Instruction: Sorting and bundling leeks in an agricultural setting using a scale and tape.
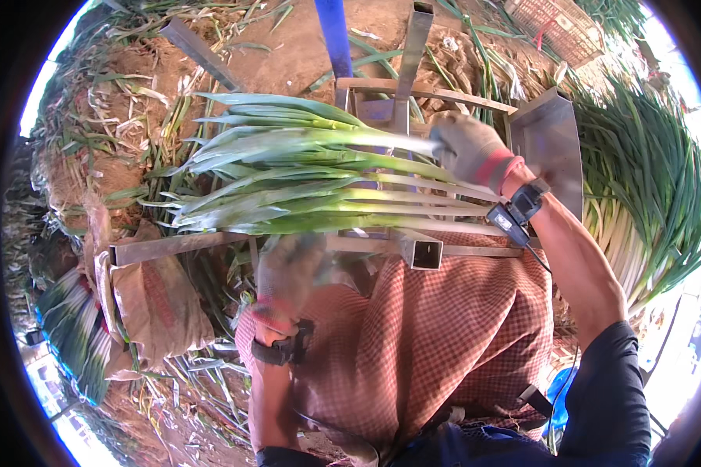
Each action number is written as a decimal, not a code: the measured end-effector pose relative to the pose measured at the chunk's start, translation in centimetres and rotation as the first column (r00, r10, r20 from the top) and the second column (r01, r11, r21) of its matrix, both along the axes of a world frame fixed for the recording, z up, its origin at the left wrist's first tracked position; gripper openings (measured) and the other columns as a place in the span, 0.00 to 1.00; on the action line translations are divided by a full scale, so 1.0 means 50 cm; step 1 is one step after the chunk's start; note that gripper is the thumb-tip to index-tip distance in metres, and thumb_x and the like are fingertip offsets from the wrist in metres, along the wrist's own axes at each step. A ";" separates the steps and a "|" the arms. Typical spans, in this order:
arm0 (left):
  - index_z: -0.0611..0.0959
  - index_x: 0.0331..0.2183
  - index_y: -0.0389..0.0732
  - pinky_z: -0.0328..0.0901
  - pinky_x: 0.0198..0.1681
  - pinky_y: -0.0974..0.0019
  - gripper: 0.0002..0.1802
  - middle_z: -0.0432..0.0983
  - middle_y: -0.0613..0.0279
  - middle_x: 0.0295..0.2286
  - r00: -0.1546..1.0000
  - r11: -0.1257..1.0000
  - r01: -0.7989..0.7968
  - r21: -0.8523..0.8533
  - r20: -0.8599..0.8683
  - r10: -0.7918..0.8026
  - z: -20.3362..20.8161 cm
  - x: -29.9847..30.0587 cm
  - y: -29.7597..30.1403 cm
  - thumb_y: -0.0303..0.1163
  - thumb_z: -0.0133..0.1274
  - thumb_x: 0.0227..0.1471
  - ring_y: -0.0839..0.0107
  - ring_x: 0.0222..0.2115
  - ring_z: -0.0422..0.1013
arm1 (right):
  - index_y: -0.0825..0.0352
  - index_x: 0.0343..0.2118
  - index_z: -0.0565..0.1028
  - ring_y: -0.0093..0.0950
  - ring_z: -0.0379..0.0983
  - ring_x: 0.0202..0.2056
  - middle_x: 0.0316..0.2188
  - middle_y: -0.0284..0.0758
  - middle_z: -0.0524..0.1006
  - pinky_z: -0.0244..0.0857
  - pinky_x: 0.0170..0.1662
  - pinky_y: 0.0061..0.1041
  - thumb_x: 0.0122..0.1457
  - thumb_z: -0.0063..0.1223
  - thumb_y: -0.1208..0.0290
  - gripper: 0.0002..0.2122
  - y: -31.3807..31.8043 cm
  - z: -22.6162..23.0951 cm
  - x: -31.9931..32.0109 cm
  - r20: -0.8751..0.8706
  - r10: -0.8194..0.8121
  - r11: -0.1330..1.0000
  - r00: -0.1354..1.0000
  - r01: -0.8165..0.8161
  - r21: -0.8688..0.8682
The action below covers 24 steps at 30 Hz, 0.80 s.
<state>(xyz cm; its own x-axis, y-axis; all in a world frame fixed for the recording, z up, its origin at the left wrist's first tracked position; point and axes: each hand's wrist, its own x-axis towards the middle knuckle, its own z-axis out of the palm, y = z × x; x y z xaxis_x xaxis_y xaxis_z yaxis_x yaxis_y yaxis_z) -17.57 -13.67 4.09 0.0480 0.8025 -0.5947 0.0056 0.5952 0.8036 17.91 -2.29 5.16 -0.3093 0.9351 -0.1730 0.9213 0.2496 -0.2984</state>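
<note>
A row of long green onions (288, 183) lies across a metal frame (424, 253) in front of me, green leaves to the left and white shafts to the right. My right hand (467, 148), in a grey glove with a red cuff, closes around the white end of one green onion at the far side of the row. That onion is smeared by motion. My left hand (292, 268), gloved too, hovers at the near edge of the leaves. Motion blurs its fingers, and I cannot make out whether they hold anything.
A metal plate (549, 148) stands at the frame's right end. Beyond it is a big pile of green onions (639, 179). A plastic crate (557, 31) sits far right. At left are a sack (160, 307) and another onion bundle (74, 331). Checked cloth (413, 335) covers my lap.
</note>
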 end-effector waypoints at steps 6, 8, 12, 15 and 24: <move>0.83 0.46 0.33 0.70 0.37 0.71 0.17 0.81 0.63 0.31 0.830 0.808 0.396 0.436 -0.546 -0.112 0.063 0.126 0.118 0.31 0.62 0.56 0.77 0.31 0.75 | 0.68 0.41 0.77 0.45 0.77 0.37 0.34 0.47 0.79 0.69 0.41 0.41 0.61 0.54 0.68 0.10 0.049 0.007 0.051 -0.190 -0.151 0.985 0.970 0.164 0.055; 0.83 0.47 0.35 0.72 0.43 0.63 0.20 0.83 0.54 0.37 0.729 0.565 0.568 0.599 -0.685 -0.006 0.021 0.173 0.185 0.35 0.62 0.55 0.64 0.36 0.79 | 0.65 0.45 0.78 0.47 0.77 0.38 0.36 0.45 0.80 0.70 0.43 0.40 0.63 0.54 0.66 0.11 0.041 -0.064 0.085 -0.152 -0.172 0.985 0.973 0.175 0.006; 0.83 0.48 0.40 0.69 0.50 0.56 0.23 0.82 0.52 0.42 0.571 0.366 0.755 0.544 -0.820 0.041 -0.032 0.226 0.318 0.43 0.60 0.55 0.56 0.43 0.77 | 0.62 0.51 0.79 0.43 0.79 0.44 0.43 0.45 0.82 0.71 0.50 0.36 0.65 0.50 0.67 0.14 0.027 -0.126 0.062 -0.186 -0.226 0.962 0.956 0.189 -0.195; 0.84 0.47 0.44 0.65 0.54 0.55 0.24 0.81 0.54 0.44 0.437 0.081 0.867 0.492 -0.828 0.352 -0.089 0.230 0.374 0.50 0.57 0.56 0.54 0.48 0.74 | 0.65 0.53 0.78 0.41 0.79 0.44 0.44 0.44 0.82 0.70 0.51 0.36 0.66 0.51 0.65 0.16 0.022 -0.141 0.066 -0.306 -0.222 0.962 0.926 0.156 -0.226; 0.82 0.44 0.51 0.65 0.49 0.48 0.15 0.79 0.59 0.40 0.134 0.270 0.945 0.183 -0.973 0.190 -0.132 0.300 0.281 0.46 0.55 0.59 0.52 0.44 0.71 | 0.64 0.35 0.85 0.32 0.81 0.38 0.35 0.35 0.84 0.75 0.40 0.33 0.55 0.53 0.70 0.10 -0.017 -0.210 0.135 -0.106 -0.094 0.994 0.990 0.099 0.037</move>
